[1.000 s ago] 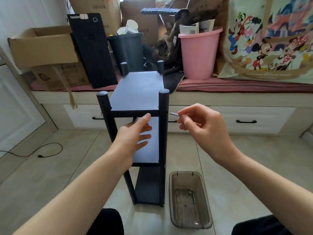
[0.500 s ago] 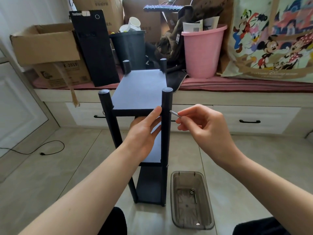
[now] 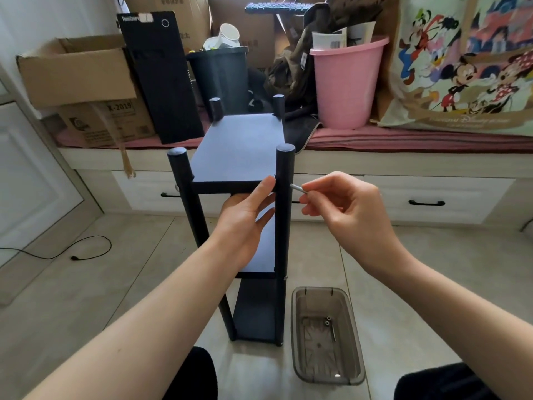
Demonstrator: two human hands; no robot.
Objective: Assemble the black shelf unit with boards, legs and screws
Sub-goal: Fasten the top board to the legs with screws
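The black shelf unit [image 3: 245, 174] stands upright on the tiled floor in front of me, three boards stacked between four round legs. My left hand [image 3: 245, 217] reaches under the near edge of the top board [image 3: 242, 148], fingers straight, thumb lying along that edge and touching the near right leg [image 3: 284, 226]; it grasps nothing, it only steadies the board from below. My right hand [image 3: 346, 209] pinches a thin metal screw [image 3: 297, 188] between thumb and forefinger, the other fingers loosely curled. The screw's tip points left at the near right leg, just beside it at the height of the top board; I cannot tell whether it touches the leg or has entered a hole.

On the floor to the near right of the shelf sits a smoky translucent tray [image 3: 356, 356], and in it lie a few spare screws [image 3: 330, 327].

Farther off runs a low white bench with drawers [image 3: 432, 194] topped by a red cushion. On it, from left to right, are an open cardboard box [image 3: 75, 73], a black computer tower [image 3: 160, 79], a dark bin [image 3: 220, 76] and a pink bucket [image 3: 346, 82], with a cartoon-printed bag [image 3: 467, 67] at the far right. A black cable [image 3: 86, 249] trails on the floor at the left.
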